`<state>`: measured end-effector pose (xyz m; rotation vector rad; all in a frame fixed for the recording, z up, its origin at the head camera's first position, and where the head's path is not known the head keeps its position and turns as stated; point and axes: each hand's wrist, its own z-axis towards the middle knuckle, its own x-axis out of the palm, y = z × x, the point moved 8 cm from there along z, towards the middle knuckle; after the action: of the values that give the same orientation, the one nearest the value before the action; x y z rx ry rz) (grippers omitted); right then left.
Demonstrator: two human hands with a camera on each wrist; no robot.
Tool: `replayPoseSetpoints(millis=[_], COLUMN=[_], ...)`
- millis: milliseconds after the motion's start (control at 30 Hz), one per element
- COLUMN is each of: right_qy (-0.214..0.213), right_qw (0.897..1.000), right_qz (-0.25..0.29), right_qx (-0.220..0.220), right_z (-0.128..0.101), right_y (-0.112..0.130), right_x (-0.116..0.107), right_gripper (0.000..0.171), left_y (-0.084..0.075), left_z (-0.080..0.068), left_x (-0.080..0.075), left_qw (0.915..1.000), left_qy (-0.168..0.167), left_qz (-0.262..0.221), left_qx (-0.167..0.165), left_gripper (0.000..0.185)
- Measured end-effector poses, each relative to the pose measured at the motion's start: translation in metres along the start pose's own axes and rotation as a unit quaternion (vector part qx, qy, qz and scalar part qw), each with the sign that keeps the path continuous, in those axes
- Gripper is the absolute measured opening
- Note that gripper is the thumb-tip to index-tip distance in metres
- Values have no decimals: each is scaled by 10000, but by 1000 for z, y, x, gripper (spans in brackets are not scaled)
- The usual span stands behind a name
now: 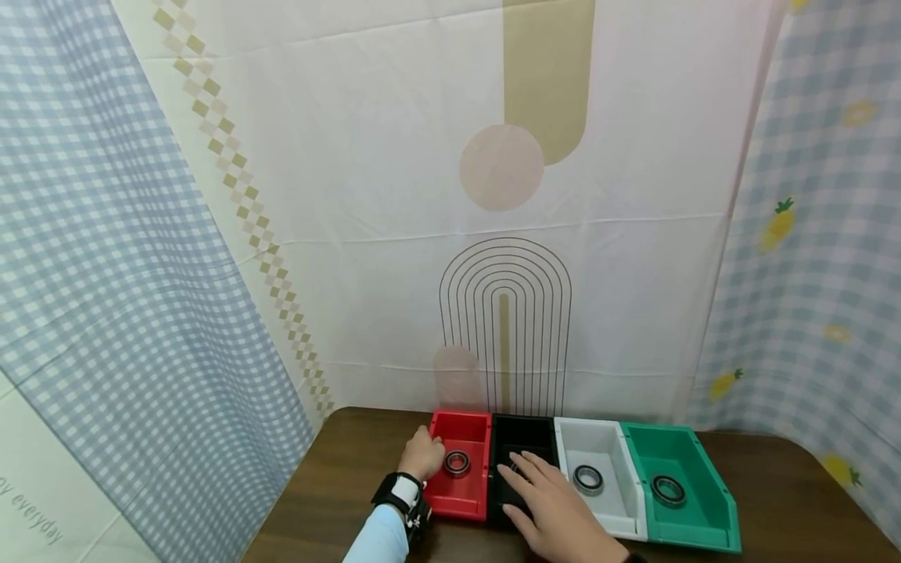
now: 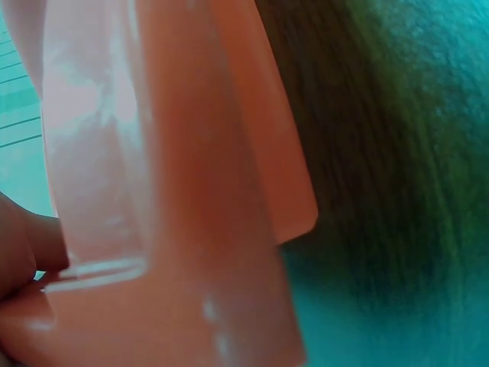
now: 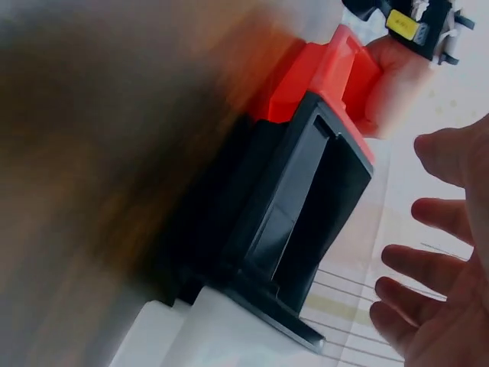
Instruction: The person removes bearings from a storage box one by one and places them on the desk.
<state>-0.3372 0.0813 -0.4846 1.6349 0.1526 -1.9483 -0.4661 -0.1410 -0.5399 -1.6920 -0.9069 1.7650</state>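
Observation:
My left hand [image 1: 422, 455] grips the left wall of the red bin [image 1: 457, 503], its fingers curled over the rim. A ball bearing [image 1: 446, 467] lies flat inside that bin. In the left wrist view, the red bin's wall [image 2: 206, 153] fills the middle, with part of a finger [image 2: 27, 248] at the left edge. My right hand [image 1: 563, 508] hovers with fingers spread over the black bin [image 1: 521, 428] and holds nothing. Those fingers partly hide a dark ring in the black bin. The right wrist view shows the right hand [image 3: 451, 267] apart from the black bin's rim.
Beside the black bin stand a white bin [image 1: 626, 525] and a green bin [image 1: 704, 536], in one row. One bearing [image 1: 577, 478] lies in the white bin, another [image 1: 657, 490] in the green. The brown table [image 1: 324, 500] meets a curtain [image 1: 394, 313] behind.

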Motion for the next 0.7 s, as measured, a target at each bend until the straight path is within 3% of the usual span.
replayPoseSetpoints(millis=[167,400,700], right_qy=[-349,-32,-2], right_qw=[9990,9989,9934], right_qz=[31,-97,-486], right_qx=[-273,-461,-1042], right_z=[21,50,76], right_y=[6,15,34], right_x=[3,22,39], right_gripper=[49,44,28], left_y=[-3,-2,29], left_z=[0,0,31], left_x=[0,-1,17], left_qw=[10000,10000,9997], left_qy=[18,39,64], left_qz=[-14,-60,233], left_qx=[-6,-55,30], left_gripper=[50,49,54])
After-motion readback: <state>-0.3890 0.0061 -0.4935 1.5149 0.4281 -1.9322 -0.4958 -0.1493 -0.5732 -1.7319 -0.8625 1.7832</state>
